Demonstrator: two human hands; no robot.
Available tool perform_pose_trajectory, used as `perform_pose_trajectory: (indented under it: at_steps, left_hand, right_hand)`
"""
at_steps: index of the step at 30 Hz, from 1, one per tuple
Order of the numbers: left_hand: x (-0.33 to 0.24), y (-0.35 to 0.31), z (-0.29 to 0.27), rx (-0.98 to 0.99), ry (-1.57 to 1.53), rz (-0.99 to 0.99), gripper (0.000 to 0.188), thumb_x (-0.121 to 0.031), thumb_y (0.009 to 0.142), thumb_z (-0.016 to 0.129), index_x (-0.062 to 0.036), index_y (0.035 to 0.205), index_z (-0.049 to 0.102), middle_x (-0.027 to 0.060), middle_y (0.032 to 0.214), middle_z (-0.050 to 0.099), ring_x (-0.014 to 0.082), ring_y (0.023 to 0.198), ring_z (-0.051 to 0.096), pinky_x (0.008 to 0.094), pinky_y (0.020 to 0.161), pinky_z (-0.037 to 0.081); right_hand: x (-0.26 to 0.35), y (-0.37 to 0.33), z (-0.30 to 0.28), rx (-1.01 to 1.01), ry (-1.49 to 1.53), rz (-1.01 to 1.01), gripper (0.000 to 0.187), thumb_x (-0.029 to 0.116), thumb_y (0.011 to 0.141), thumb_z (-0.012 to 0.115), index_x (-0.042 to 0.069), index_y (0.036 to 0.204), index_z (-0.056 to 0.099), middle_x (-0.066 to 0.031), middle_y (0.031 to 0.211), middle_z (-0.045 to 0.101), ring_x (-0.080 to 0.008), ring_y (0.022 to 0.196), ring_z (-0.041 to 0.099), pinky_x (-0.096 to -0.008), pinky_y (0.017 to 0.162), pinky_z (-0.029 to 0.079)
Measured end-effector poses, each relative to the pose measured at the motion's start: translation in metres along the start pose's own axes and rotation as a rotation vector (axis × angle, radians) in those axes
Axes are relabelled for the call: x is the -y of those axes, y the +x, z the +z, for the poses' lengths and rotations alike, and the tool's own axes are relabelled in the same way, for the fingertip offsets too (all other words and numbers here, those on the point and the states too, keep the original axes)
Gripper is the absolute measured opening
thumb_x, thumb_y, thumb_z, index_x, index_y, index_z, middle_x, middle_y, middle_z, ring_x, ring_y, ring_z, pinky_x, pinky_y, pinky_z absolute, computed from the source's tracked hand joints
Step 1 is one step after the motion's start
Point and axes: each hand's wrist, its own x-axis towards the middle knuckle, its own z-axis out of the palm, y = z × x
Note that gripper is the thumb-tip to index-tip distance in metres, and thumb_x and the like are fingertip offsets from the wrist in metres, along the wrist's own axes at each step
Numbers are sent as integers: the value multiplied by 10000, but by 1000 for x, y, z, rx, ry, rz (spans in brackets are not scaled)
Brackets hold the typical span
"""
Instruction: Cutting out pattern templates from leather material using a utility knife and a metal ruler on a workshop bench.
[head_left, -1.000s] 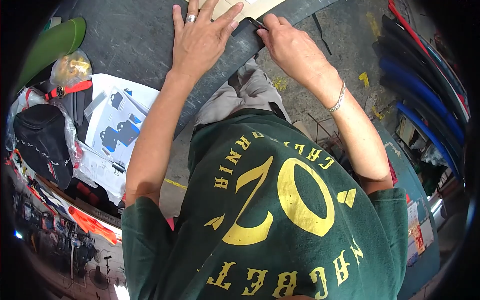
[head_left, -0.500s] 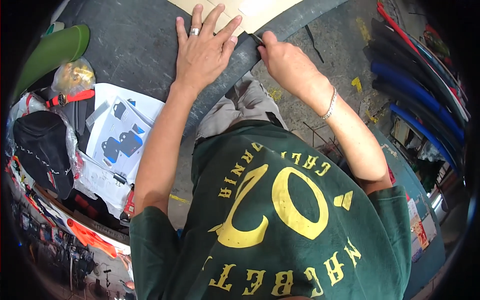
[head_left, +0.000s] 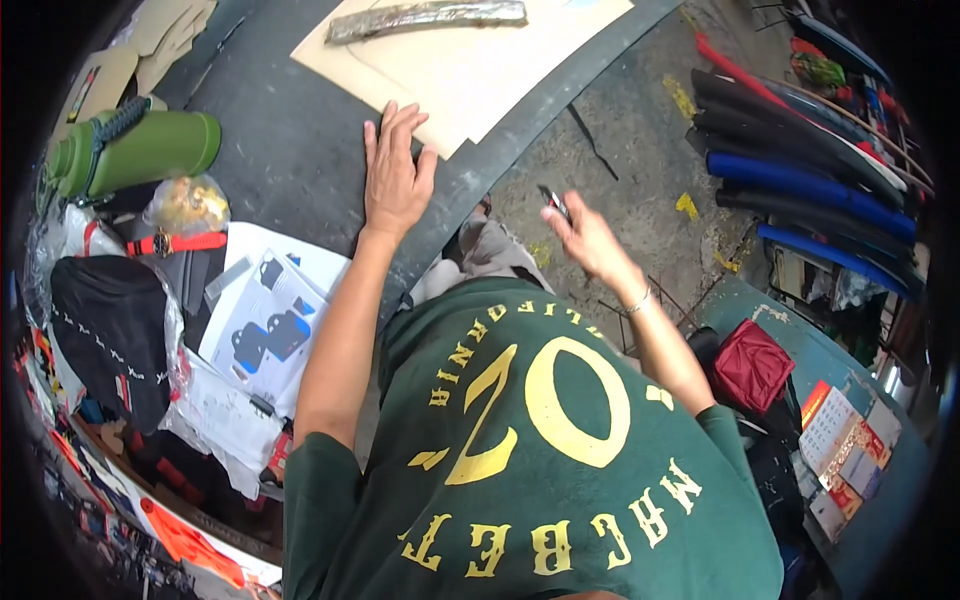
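Currently, your left hand (head_left: pixel 398 185) lies with fingers slightly spread, their tips at the near edge of the flat tan card-like sheet (head_left: pixel 470 85) on the dark scuffed desk (head_left: pixel 290 115). Your right hand (head_left: pixel 592 240) pinches a slim dark hand tool with a reddish patch (head_left: pixel 554 202), off the desk's edge and well apart from the sheet. Long brown shiny-wrapped bar (head_left: pixel 430 20) rests across the sheet.

Progress: near edge has a small stepped corner, perhaps finished cutting; 1 layer or more, can't tell. Far side runs out of view, so what remains can't be judged.

Writing: yellow lettering plus 2 large yellow characters on your dark green cloth shirt (head_left: pixel 500 400); white printed paper with black-and-blue shapes (head_left: pixel 270 325); red-and-white calendar-like sheet (head_left: pixel 832 428), right. No brand noted.
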Motion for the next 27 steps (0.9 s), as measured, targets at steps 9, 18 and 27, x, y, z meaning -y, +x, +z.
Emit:
perform_pose_trajectory:
  at_steps: [9,18,27]
  left_hand:
    - [-32,30,9,-4,126,55,280,-237,957,674,-75,1185,682,137,1463,539,408,1489,355,534,1229,239]
    - [-70,122,76,-100,485,-140,390,-211,829,822,-104,1178,686,161,1368,580,426,1280,537,502,1057,482]
    - [-104,147,72,125,532,-420,584,-268,708,899,-44,1178,634,194,1251,588,407,1201,560,485,1008,513]
  right_hand:
    - [-38,-42,3,166,220,394,418,424,1059,539,11,1099,494,-317,839,644,-551,844,623,-524,694,505]
    - [-13,81,-112,78,-268,-401,264,287,1076,528,35,1075,449,-301,850,636,-518,856,633,-553,697,490]
    - [31,180,-162,60,-650,-978,246,291,1067,516,76,1188,526,-205,1072,688,-441,932,680,-525,789,557]
